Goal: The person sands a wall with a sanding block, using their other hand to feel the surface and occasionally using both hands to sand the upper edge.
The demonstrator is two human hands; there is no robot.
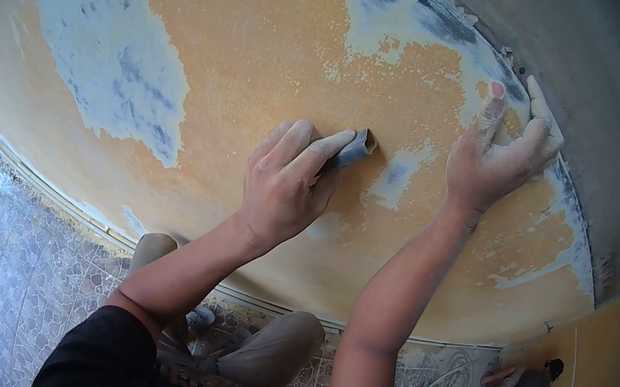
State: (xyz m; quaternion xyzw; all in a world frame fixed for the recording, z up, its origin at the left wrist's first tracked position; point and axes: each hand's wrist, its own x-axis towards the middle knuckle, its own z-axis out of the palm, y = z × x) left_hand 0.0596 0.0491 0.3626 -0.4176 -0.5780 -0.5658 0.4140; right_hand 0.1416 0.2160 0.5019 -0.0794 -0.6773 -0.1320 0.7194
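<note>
Orange-tan coating with ragged whitish patches and dark smudges covers the broad panel (243, 57) before you, above a mottled stone-patterned floor (23, 267). Your left hand (289, 173) is closed around a grey, hollow, folded strip of sheet material (355, 150), held against the panel near its middle, left of a small pale patch (398, 176). If you are rubbing with it, keep the strip flat, spread light pressure along its length and overlap your strokes, easing off at the patch edges so that no groove forms. Your right hand (497, 164) is at the panel's right edge, thumb and forefinger spread; its other fingers are turned away, so I cannot tell whether it holds anything. Your left palm hides the strip's near end, and its working face is out of sight. Lens distortion makes the panel's true curve uncertain.
</note>
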